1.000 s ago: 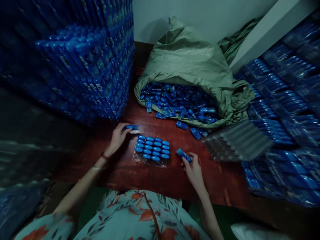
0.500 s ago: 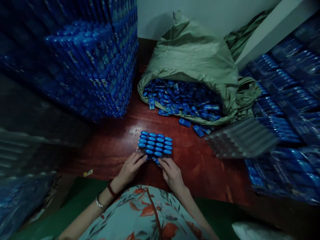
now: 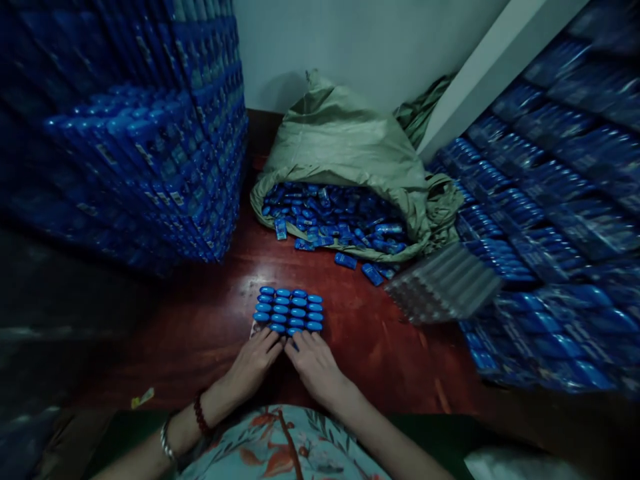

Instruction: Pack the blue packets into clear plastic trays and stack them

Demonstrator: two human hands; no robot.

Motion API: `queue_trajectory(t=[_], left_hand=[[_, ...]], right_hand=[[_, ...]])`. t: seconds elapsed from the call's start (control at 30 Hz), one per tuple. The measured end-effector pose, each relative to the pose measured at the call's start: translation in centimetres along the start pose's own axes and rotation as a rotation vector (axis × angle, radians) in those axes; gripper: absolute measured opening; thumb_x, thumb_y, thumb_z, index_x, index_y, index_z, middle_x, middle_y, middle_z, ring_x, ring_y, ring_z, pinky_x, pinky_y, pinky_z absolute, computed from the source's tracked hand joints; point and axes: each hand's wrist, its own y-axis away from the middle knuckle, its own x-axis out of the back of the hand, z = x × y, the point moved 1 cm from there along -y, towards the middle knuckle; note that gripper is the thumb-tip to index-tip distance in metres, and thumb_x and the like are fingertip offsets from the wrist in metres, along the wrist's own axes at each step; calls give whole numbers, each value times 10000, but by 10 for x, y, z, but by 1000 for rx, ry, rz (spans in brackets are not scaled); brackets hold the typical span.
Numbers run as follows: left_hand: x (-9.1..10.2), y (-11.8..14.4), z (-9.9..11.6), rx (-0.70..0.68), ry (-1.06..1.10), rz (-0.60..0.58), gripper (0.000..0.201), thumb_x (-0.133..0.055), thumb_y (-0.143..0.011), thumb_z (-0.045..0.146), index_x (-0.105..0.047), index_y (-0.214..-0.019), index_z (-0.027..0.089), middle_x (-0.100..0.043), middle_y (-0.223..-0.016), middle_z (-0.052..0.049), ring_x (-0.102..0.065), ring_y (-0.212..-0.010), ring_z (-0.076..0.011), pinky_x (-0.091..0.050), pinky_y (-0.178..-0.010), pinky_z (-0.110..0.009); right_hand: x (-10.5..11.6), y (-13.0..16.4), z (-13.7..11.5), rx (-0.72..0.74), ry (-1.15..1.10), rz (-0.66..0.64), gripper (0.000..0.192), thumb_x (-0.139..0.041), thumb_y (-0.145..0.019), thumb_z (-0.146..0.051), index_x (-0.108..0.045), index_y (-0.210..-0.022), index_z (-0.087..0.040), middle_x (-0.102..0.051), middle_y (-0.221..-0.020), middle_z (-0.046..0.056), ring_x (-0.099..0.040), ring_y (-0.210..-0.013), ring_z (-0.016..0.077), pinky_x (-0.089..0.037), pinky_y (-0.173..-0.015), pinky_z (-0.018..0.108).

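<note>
A clear tray [image 3: 254, 329] holding rows of small blue oval-ended containers [image 3: 281, 309] lies on the red-brown table. My left hand [image 3: 255, 363] is at the tray's near edge, fingers bent and pressed together; what they hold is hidden. Close beside it, my right hand [image 3: 314, 365] curls over the near edge. A bit of blue container shows at its fingertips. The two hands almost touch, and they cover the nearest row.
Behind the tray, an open green woven sack [image 3: 345, 147] spills loose blue containers [image 3: 345, 260]. Tall stacks of blue packs [image 3: 145, 153] rise on the left, more packs [image 3: 520, 233] on the right. Empty clear trays [image 3: 445, 283] sit right. A yellow-white scrap [image 3: 143, 398] lies near the front edge.
The view has shifted, so the scene sits lower and further left. My hands have come closer together over the near row; blue containers showed at both hands' fingertips before.
</note>
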Motion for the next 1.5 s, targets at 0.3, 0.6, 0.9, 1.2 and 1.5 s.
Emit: queue_trajectory(t=[0.3, 0.6, 0.9, 1.2, 1.5], left_hand=[[18, -7, -35, 259, 103, 157, 352, -439, -921, 232, -531, -1257, 289, -541, -1106, -92, -525, -960, -203, -475, -779, -330], [-35, -190, -128, 273, 56, -288, 222, -481, -897, 227, -629, -1044, 151, -589, -1063, -120, -541, -1023, -236, -450, -904, -365], [-69, -185, -159, 276, 148, -315, 230, -605, -797, 190, -586, -1021, 139, -571, -1012, -115, -551, -952, -233, -464, -828, -355], [12, -41, -139, 578, 374, 53, 312, -453, -893, 351, -516, -1122, 148, -615, -1033, -77, -594, -933, -196, -472, -850, -338], [45, 54, -46, 737, 211, 270, 264, -499, -880, 364, -581, -1055, 185, -582, -936, -51, -594, -818, -170, -510, -687, -279]], right_hand=[[1, 12, 40, -122, -107, 395, 300, -437, -914, -223, -571, -1181, -242, -636, -976, 63, -599, -837, 164, -485, -748, 276], [17, -85, 190, -713, -28, 129, 329, -378, -909, -219, -573, -1169, -162, -564, -1171, 151, -474, -1073, 276, -411, -846, 377], [-3, -53, 172, -617, -237, -53, 359, -598, -811, -331, -538, -1143, -210, -607, -1138, 69, -574, -1021, 192, -408, -813, 259], [-24, 35, 123, -691, -955, 244, 299, -602, -735, -422, -502, -919, -208, -553, -669, -44, -525, -514, 114, -412, -473, 225], [-34, 51, 55, -436, -743, 595, 140, -538, -860, -234, -570, -994, -211, -647, -938, 44, -639, -867, 155, -550, -775, 296]])
